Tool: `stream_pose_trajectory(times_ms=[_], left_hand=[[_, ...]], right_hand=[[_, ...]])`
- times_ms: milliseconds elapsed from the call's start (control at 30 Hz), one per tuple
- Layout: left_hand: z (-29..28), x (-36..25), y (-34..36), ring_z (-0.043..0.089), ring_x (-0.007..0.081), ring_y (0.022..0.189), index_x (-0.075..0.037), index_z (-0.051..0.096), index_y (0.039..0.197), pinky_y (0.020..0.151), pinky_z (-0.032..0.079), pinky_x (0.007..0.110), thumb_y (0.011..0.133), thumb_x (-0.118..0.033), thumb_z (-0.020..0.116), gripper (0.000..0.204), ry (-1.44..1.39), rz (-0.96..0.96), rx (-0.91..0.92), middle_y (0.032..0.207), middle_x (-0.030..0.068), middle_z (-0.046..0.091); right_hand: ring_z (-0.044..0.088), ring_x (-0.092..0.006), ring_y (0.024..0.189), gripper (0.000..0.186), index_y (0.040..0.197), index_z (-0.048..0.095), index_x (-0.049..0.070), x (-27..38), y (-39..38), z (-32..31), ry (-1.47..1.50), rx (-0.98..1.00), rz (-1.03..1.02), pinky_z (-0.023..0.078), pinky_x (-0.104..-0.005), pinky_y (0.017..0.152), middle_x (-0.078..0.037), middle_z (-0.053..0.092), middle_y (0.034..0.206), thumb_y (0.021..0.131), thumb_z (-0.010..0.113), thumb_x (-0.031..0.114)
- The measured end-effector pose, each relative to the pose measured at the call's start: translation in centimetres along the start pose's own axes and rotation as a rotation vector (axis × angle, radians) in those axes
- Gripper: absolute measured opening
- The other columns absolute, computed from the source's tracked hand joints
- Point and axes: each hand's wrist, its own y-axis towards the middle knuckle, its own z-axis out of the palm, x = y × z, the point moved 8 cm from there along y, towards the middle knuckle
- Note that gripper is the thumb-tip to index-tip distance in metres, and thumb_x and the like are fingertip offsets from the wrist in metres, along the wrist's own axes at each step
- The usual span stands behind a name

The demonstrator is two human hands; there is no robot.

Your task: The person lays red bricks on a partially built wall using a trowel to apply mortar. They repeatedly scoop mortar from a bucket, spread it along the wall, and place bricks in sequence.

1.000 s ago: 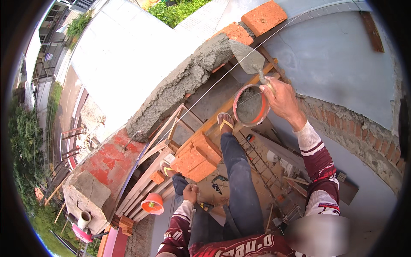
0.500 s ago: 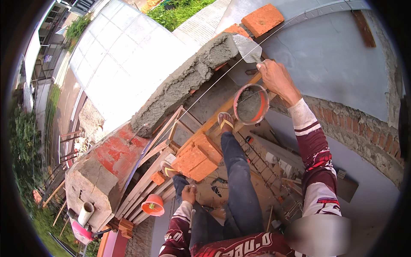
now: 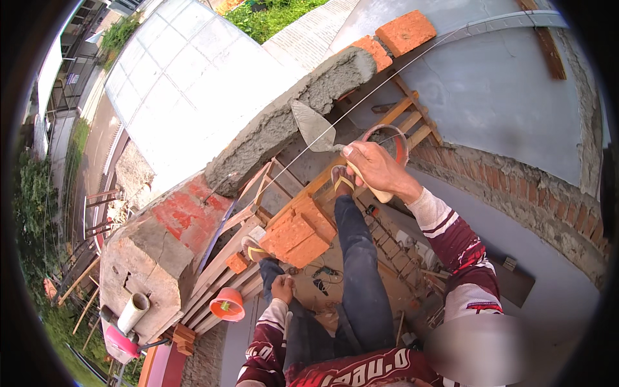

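My right hand (image 3: 380, 169) is closed round the wooden handle of a pointed trowel (image 3: 314, 126). Its blade lies against the near side of a thick bed of grey mortar (image 3: 258, 145) along the wall top. A taut white string (image 3: 293, 161) passes over the blade. Partly hidden behind my right hand is a red-rimmed bucket (image 3: 401, 149); grey mortar showed inside it earlier. My left hand (image 3: 282, 288) rests near my left knee, fingers curled in, with no object visible in it.
Orange bricks (image 3: 406, 32) sit at the mortar's far end. More bricks (image 3: 298, 233) are stacked on the planks by my sandalled feet. An orange bowl-shaped container (image 3: 228, 304) stands lower left. Beneath the wooden framing (image 3: 316, 187) the floor lies far below. A concrete block (image 3: 138, 277) ends the wall.
My right hand has brought the trowel leftward and nearer along the wall, from the mortar's brick end to its middle. The mortar end there looks smoother. My left hand stays by my knee.
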Motion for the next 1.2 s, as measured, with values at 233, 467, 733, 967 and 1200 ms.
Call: stream_pose_trajectory(times_ms=[233, 467, 733, 967, 1200], left_hand=[[-1.5, 0.1, -0.3, 0.067, 0.0127, 0.071, 0.001, 0.064, 0.107, 0.060, 0.050, 0.025, 0.099, -0.020, 0.060, 0.022, -0.032, -0.041, 0.021, 0.086, 0.0060, 0.070], [-3.1, 0.2, -0.6, 0.062, 0.0109, 0.070, -0.003, 0.062, 0.107, 0.057, 0.047, 0.024, 0.099, -0.021, 0.059, 0.020, -0.064, -0.040, 0.056, 0.086, 0.0038, 0.067], [-3.0, -0.7, -1.7, 0.061, 0.0108, 0.069, -0.003, 0.061, 0.106, 0.057, 0.046, 0.024, 0.100, -0.022, 0.059, 0.021, 0.016, 0.000, 0.069, 0.085, 0.0037, 0.066], [-1.7, -3.0, -1.9, 0.061, 0.0105, 0.069, -0.002, 0.061, 0.106, 0.058, 0.047, 0.024, 0.100, -0.022, 0.059, 0.021, 0.093, 0.074, 0.072, 0.083, 0.0039, 0.066], [-1.8, -1.9, -1.3, 0.063, 0.0118, 0.071, -0.004, 0.061, 0.105, 0.059, 0.048, 0.026, 0.100, -0.022, 0.059, 0.019, 0.062, -0.007, 0.023, 0.085, 0.0042, 0.068]], right_hand=[[0.055, -0.0104, 0.050, 0.039, 0.101, 0.058, 0.002, -7.8, -1.3, -5.1, 0.403, -0.639, 0.132, 0.046, -0.0240, 0.043, -0.004, 0.058, 0.074, 0.106, 0.042, 0.037], [0.058, -0.0151, 0.060, 0.046, 0.110, 0.053, 0.001, -7.6, 3.2, -5.6, 0.825, -0.683, 0.053, 0.054, -0.0313, 0.049, -0.007, 0.057, 0.082, 0.105, 0.043, 0.045], [0.057, -0.0200, 0.067, 0.043, 0.104, 0.050, 0.005, -2.1, 6.2, 6.5, 1.528, -0.537, 0.091, 0.056, -0.0411, 0.059, -0.008, 0.055, 0.085, 0.106, 0.037, 0.046], [0.058, -0.0192, 0.068, 0.043, 0.107, 0.050, 0.008, -0.4, 3.0, 20.3, 1.786, -0.287, 0.385, 0.058, -0.0438, 0.060, -0.006, 0.055, 0.085, 0.106, 0.035, 0.048], [0.058, -0.0152, 0.067, 0.052, 0.114, 0.054, 0.005, -5.6, -5.6, 26.3, 1.636, -0.037, 0.515, 0.055, -0.0337, 0.055, -0.005, 0.056, 0.083, 0.100, 0.049, 0.055]])
